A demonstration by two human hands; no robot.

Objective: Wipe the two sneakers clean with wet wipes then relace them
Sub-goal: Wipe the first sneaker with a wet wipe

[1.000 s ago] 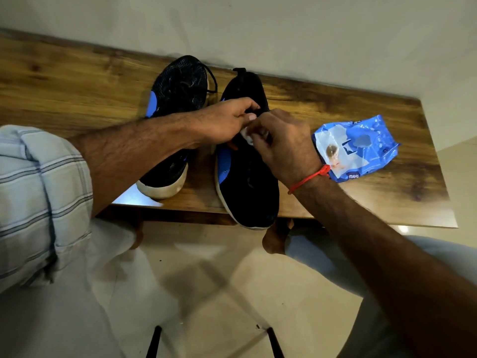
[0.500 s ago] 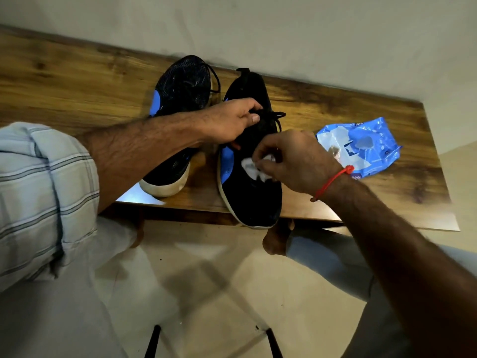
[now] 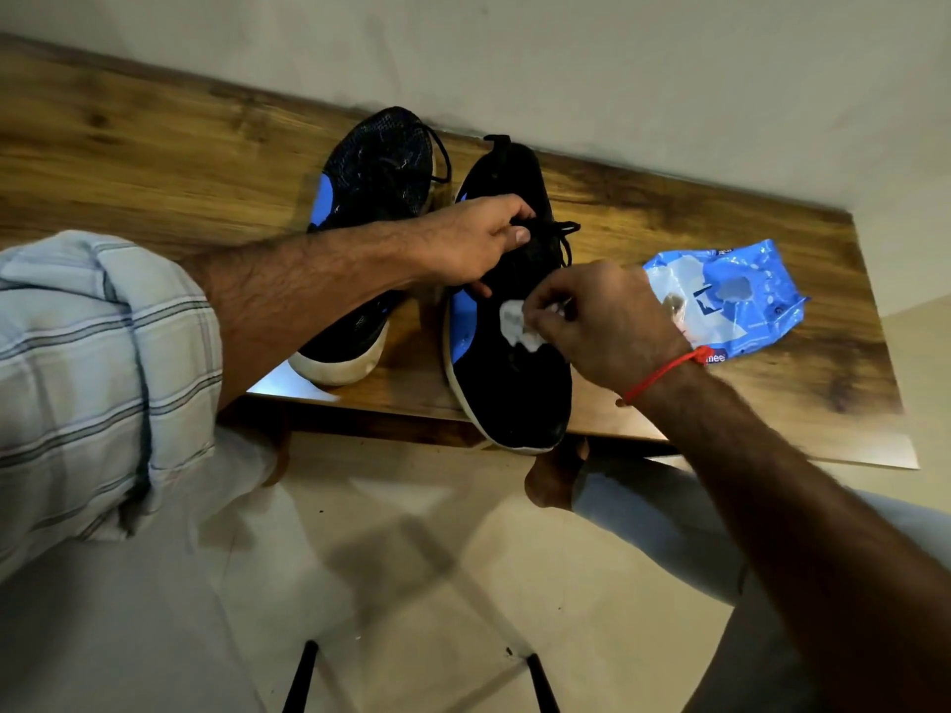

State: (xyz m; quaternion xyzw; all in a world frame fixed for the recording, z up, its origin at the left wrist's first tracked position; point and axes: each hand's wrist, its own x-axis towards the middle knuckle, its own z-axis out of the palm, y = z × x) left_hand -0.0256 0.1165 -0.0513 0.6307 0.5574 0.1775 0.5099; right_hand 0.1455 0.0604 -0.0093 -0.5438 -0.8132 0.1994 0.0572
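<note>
While the left hand [image 3: 465, 241] pinches the laces of the right-hand sneaker [image 3: 509, 311] on the wooden worktop [image 3: 154, 162], the right hand [image 3: 602, 321] has its grip clamped on a crumpled white wet wipe [image 3: 517, 324], pressing it on that sneaker's upper. Second sneaker [image 3: 373, 198] sits just left of it, blue wipes pack [image 3: 731, 295] to its right.

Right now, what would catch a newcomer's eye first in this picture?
Two hands meet over the right sneaker: the right hand rubs a white wipe on it, and the left hand holds it near the laces. The blue pack lies right of them on the table.
</note>
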